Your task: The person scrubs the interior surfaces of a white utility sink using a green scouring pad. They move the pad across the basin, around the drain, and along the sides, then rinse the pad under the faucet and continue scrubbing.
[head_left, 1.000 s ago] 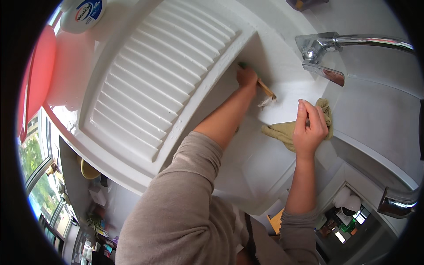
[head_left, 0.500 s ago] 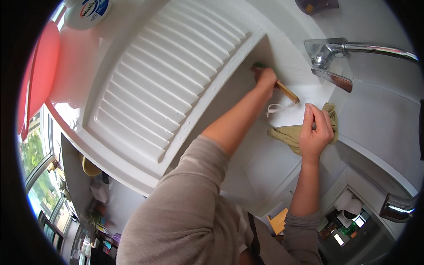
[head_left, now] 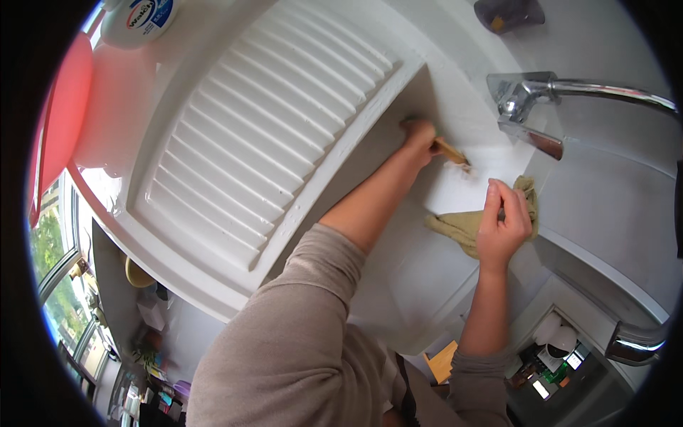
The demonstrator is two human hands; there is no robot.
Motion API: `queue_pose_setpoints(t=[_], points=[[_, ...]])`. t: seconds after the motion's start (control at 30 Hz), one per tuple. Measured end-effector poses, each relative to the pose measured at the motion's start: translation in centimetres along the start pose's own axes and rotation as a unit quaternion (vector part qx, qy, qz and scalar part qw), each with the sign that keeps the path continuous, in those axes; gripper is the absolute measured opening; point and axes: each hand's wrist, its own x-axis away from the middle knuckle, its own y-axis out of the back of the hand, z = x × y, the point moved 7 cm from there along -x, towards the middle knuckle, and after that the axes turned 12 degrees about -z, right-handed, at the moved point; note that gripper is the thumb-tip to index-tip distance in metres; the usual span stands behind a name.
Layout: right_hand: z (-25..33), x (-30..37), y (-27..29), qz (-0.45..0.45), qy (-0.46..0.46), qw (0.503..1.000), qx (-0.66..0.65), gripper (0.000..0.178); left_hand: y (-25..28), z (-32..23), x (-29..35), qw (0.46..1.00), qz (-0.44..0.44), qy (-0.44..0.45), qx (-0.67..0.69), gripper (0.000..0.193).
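Note:
A wooden-handled brush (head_left: 450, 151) is gripped in my left hand (head_left: 420, 136), down inside the white sink basin (head_left: 405, 274) by its dividing wall. A pale cord loop hangs from the handle's end, blurred. The brush's head is mostly hidden by the hand; a bit of green shows at its far side. My right hand (head_left: 504, 222) is curled closed, fingertips against the thumb, and nothing shows in it. Behind and below it an olive-green cloth (head_left: 455, 224) lies crumpled at the basin's right side; whether the hand touches it I cannot tell.
Left of the basin slopes a ribbed white washboard (head_left: 235, 149). A chrome faucet (head_left: 526, 99) juts out at the right. A white bottle (head_left: 139, 23) and pink basin (head_left: 67, 107) stand at the far left, a dark purple container (head_left: 509, 14) at the back right.
My left hand and the brush have shifted slightly toward me and left, and the cord loop has swung. My right hand keeps its curled shape beside the cloth. The whole view has tilted a little.

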Motion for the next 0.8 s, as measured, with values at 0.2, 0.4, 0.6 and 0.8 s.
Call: queue_pose_setpoints(t=[0.2,0.4,0.6,0.8], points=[[-0.9,0.3,1.4,-0.050,-0.044,0.997,-0.046,0.020,-1.8,0.1,1.9,0.994,-0.087,0.045,0.044,0.017],[-0.7,0.5,1.3,-0.029,-0.057,0.997,-0.049,0.021,0.5,1.6,-1.5,0.986,-0.163,0.015,0.039,0.027],[-1.0,0.2,1.1,-0.034,-0.057,0.996,-0.055,0.021,0.9,0.7,-1.8,0.971,-0.173,0.131,0.097,0.026],[-0.8,0.6,1.1,-0.024,-0.054,0.997,-0.046,0.019,2.9,0.8,-2.9,0.962,-0.150,0.172,0.149,0.021]])
